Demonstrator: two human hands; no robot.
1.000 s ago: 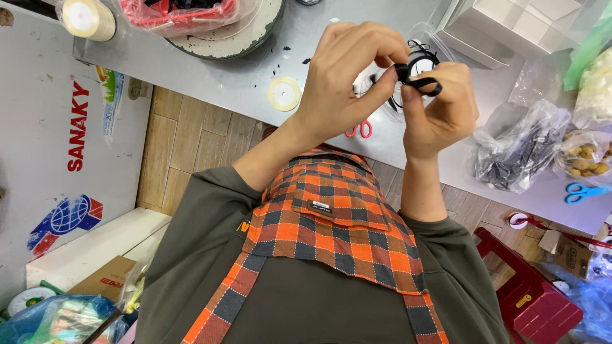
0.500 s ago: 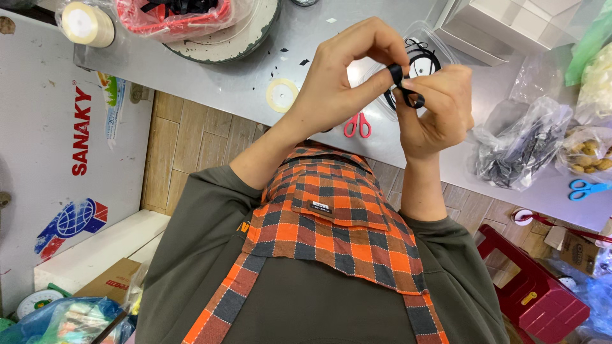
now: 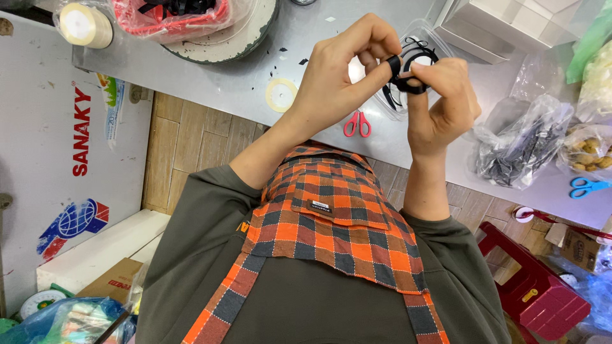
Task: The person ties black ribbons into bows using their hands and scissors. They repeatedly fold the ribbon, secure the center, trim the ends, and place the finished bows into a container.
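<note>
- A narrow black ribbon [image 3: 400, 75] is held up between both hands, above the grey worktable [image 3: 210, 83] and in front of the person's chest; it is wrapped or folded into a small loop at the fingertips.
- The left hand [image 3: 341, 79] pinches the ribbon between thumb and forefinger, the other fingers curled in behind.
- The right hand [image 3: 443, 102] is closed around the ribbon's other side, thumb pressed against it, so the band is clamped from both sides.
- Judging by this grip, the step in hand is shaping the ribbon by folding or winding it; the fold itself is too small to read.
- The next move would call for steady pinching so the loop does not spring open, and a free finger to tuck the loose end.
- Just behind the hands stands a clear plastic tub [image 3: 414, 57] with more black ribbon inside.
- Below the hands on the table lie red-handled scissors [image 3: 357, 123]; a flat tape ring [image 3: 281, 94] lies near them to the side.
- Well apart, a clear bag of dark pieces [image 3: 519, 143] and blue-handled scissors [image 3: 590, 186] sit at the table's far end.
</note>
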